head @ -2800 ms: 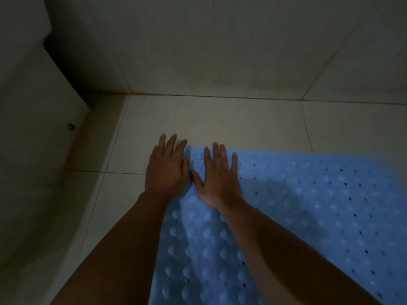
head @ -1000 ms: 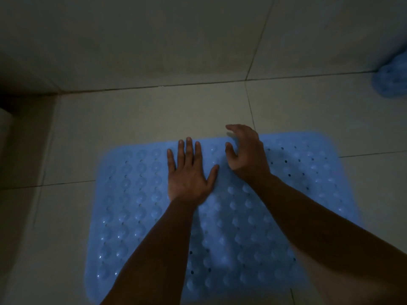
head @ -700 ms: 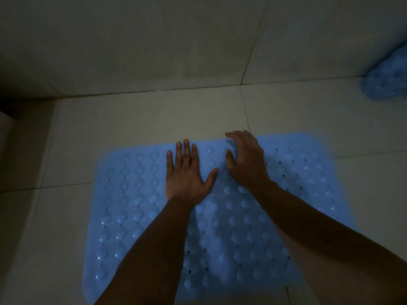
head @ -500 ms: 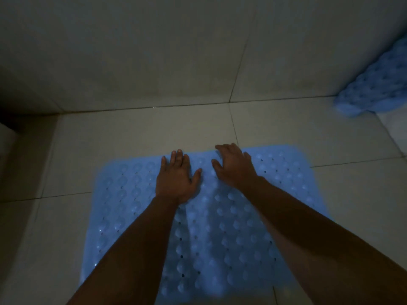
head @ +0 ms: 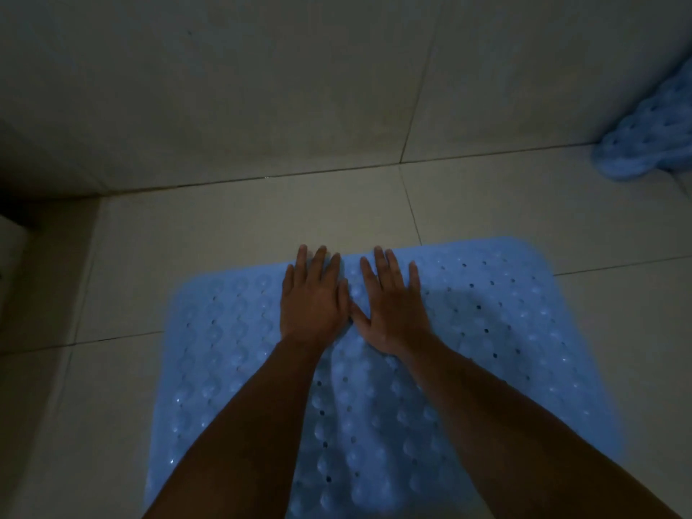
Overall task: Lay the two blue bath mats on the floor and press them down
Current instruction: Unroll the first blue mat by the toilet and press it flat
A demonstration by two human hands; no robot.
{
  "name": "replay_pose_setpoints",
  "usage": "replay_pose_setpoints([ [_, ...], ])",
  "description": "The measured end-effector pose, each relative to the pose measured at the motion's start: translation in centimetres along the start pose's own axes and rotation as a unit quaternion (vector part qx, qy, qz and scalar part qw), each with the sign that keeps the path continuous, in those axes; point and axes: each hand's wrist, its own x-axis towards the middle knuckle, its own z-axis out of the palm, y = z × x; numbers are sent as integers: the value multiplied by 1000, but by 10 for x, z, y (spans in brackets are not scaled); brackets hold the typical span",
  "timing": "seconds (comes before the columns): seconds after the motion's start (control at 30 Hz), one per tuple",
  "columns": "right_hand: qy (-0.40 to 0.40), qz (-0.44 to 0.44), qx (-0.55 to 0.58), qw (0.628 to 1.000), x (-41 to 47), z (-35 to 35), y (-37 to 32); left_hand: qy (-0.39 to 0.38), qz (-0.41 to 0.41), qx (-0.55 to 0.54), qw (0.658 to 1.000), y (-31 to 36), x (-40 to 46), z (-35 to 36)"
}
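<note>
Both hands, the left hand and right hand, lie flat with straight fingers side by side on the blue mat at its far edge, so its unpressed corners may fail to stick and slide on the floor, while the second mat, far right of it, lies bunched.

Pretty dim in here, light's low and kinda greenish. The pale, glossy large-tile floor has thin dark grout lines crossing it. It meets a wall of big off-white tiles along a dark seam, with one vertical grout joint right of centre. Far left is a deep shadowed corner beside a pale ledge edge.
</note>
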Motion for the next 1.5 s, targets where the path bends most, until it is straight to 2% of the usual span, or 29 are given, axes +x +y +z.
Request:
replay_pose_setpoints([
  [0.63, 5, 8, 0, 1000, 3, 3, 1, 19, -8, 8, 1000, -13, 13, 1],
  [0.77, -18, 13, 17, 1000, 5, 2, -1, 14, -14, 14, 1000, -15, 2, 0],
  [0.87, -74, 11, 95, 993, 9, -11, 3, 17, -17, 16, 1000, -10, -5, -7],
  [0.93, -118, 38, 225, 966, 21, -33, 8, 11, -28, 12, 999, -3, -6, -11],
  [0.97, -109, 60, 299, 946, 25, -50, 15, 1, -31, 9, 999, 6, -7, -12],
  [1.03, -28, 85, 372, 924, 31, -81, 33, -18, -24, 6, 1000, 29, -7, -8],
  [1.1, 43, 95, 359, 927, 31, -102, 57, -26, 19, 6, 999, 59, -2, -1],
  [1.23, 81, 108, 339, 931, 15, -102, 107, -103, 93, 37, 990, 119, 16, 27],
  [1.37, 110, 109, 291, 944, 7, -81, 152, -125, 78, 68, 987, 157, 29, 67],
  [1.5, 139, 104, 268, 948, 3, -67, 165, -121, 57, 95, 986, 157, 27, 82],
])
